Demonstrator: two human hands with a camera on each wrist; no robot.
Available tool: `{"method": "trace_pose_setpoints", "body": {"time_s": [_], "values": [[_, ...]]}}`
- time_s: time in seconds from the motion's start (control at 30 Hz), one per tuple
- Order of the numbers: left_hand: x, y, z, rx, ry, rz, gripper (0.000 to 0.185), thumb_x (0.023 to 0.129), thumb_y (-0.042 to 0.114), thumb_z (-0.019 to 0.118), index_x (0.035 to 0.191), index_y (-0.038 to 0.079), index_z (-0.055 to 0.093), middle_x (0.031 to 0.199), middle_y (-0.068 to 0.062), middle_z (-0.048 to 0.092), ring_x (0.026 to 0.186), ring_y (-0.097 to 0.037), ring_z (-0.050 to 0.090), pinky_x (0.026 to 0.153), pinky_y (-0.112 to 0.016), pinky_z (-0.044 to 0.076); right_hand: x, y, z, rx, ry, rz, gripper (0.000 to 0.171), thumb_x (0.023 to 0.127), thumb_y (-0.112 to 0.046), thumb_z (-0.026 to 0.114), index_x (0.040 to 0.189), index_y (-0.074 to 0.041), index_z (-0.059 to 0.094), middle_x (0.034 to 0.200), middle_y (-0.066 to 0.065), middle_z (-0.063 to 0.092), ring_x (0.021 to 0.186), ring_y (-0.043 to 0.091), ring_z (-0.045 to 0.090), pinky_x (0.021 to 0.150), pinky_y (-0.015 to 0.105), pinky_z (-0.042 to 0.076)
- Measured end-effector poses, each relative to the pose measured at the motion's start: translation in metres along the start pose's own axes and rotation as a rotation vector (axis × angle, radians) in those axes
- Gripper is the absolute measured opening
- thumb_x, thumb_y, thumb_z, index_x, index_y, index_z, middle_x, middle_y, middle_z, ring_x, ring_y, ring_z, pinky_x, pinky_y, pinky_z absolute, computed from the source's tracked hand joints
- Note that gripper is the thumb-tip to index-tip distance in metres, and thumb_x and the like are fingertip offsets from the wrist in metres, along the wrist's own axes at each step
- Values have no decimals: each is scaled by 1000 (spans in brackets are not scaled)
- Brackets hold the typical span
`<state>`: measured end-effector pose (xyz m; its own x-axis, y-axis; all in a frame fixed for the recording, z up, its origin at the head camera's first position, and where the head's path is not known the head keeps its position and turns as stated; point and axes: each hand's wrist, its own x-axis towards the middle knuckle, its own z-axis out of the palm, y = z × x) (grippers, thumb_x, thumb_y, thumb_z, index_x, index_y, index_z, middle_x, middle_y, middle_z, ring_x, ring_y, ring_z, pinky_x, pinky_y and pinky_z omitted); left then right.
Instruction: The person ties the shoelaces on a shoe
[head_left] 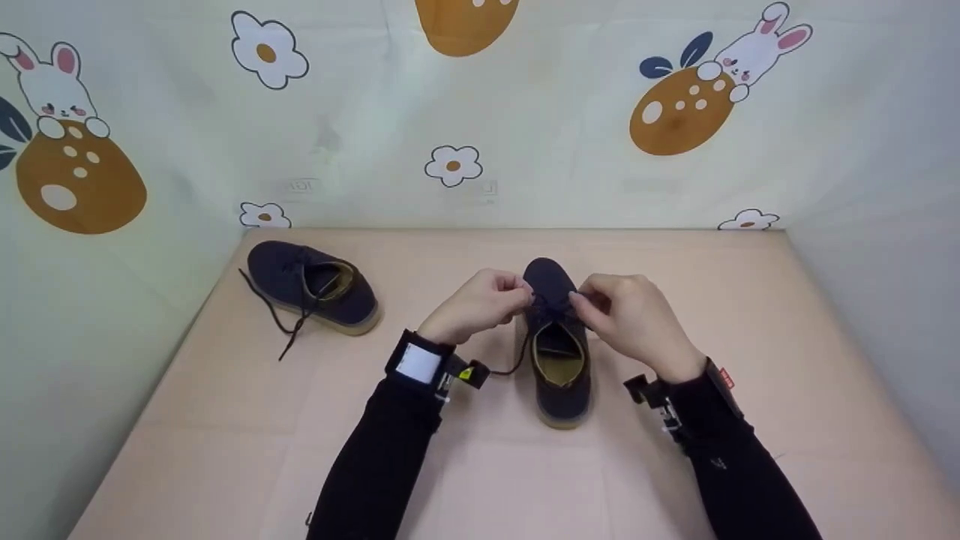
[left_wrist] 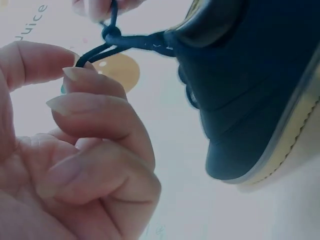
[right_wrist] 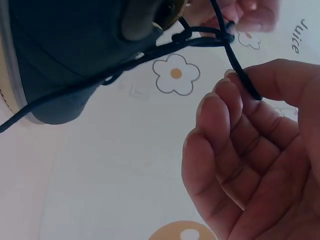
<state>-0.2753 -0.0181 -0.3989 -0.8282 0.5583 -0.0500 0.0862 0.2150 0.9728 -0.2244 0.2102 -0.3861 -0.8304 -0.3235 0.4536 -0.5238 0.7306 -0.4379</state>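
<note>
A dark navy lace-up shoe (head_left: 550, 279) with a tan lining stands upright on the table, its toe pointing away from me. Over its front, my left hand (head_left: 487, 304) pinches a doubled, loop-like part of the dark shoelace (left_wrist: 132, 42) between thumb and forefinger. On the other side, my right hand (head_left: 634, 315) pinches another stretch of the lace, its remaining fingers curled loosely toward the palm. Between the two hands the lace crosses in a knot just above the shoe, visible in both wrist views. One lace length hangs down the shoe's left side.
The matching shoe (head_left: 274, 262) sits at the back left, its loose lace (head_left: 262, 300) trailing onto the pink-beige table (head_left: 225, 420). A pale curtain (head_left: 360, 135) printed with rabbits, flowers and orange fruit stands behind and at the sides.
</note>
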Motion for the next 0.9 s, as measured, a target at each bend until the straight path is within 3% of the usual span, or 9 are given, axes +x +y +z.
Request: {"method": "trace_pose_setpoints", "body": {"time_s": [0.07, 0.17, 0.27, 0.37, 0.5, 0.67, 0.9], "values": [[-1, 0, -4, 13, -3, -4, 21, 93, 14, 55, 87, -5, 62, 63, 6, 45, 53, -8, 38, 50, -21, 29, 0, 3, -3, 32, -14, 41, 15, 91, -15, 68, 77, -14, 70, 66, -9, 62, 56, 7, 54, 56, 30, 45], [-3, 0, -11, 30, 3, -19, 18, 93, 14, 55, 86, 0, 63, 64, 6, 44, 53, -7, 38, 49, -21, 28, 0, 11, -4, 68, -62, 140, 17, 91, -13, 64, 74, -13, 69, 63, -7, 62, 55, 10, 55, 57, 31, 44], [-5, -2, -19, 43, 28, -48, 15, 92, 11, 55, 82, 6, 65, 64, 5, 45, 52, -7, 38, 47, -21, 28, -1, 22, -4, 101, -144, 270, 21, 91, -13, 61, 71, -12, 67, 59, -6, 59, 53, 13, 56, 55, 29, 42], [-6, -5, -23, 62, 35, -74, 15, 89, 9, 54, 78, 9, 63, 63, 5, 45, 50, -7, 37, 46, -21, 27, -3, 32, -2, 141, -239, 344, 22, 92, -13, 59, 72, -11, 67, 59, -4, 60, 52, 13, 58, 52, 27, 43], [-4, -8, -21, 84, -5, -64, 13, 88, 10, 55, 81, 5, 65, 66, 5, 51, 54, -7, 42, 49, -20, 31, -2, 35, -1, 187, -313, 341, 17, 94, -13, 58, 83, -6, 69, 63, -2, 62, 54, 14, 58, 52, 27, 43], [-3, -8, -16, 125, -28, -29, 15, 91, 17, 65, 91, 3, 71, 76, 3, 61, 62, -7, 48, 54, -20, 38, -1, 29, -2, 199, -303, 329, 15, 96, -20, 63, 88, -7, 67, 63, -1, 61, 53, 17, 59, 52, 28, 42], [-4, -5, -14, 348, 57, 45, 27, 96, 30, 67, 81, 8, 71, 79, 5, 66, 69, -10, 51, 63, -27, 39, -2, 22, -6, 203, -221, 317, 22, 97, -24, 64, 79, -13, 66, 62, -3, 61, 54, 16, 60, 51, 27, 41]]}}
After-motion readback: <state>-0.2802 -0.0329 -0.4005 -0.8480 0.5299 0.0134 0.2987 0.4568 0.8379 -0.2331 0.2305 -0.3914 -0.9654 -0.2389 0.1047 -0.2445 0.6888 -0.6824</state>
